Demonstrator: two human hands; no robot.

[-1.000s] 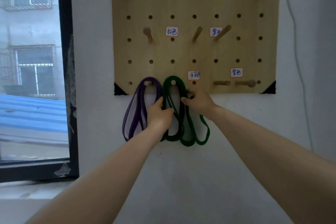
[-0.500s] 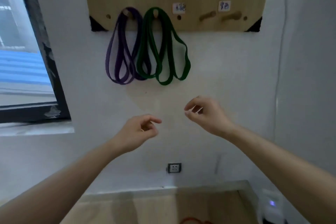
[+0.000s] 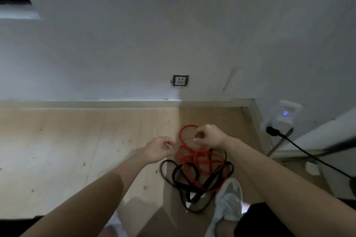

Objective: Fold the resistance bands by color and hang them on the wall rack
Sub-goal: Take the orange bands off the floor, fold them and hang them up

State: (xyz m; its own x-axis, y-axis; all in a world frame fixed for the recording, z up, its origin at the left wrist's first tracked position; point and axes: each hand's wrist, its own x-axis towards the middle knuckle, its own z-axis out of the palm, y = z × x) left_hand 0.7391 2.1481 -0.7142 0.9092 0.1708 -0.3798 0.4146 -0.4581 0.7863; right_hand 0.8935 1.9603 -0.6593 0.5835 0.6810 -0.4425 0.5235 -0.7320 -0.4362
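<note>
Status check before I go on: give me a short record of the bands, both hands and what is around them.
red bands: on the wooden floor, tangled in one pile
black bands: same pile, interlaced with the red
left hand: loosely curled, holds nothing, left of the pile
right hand: fingers curled over the top red loop; contact unclear
shoe: at the pile's near edge
wall socket: on the wall beyond the pile
wall rack: not in view
</note>
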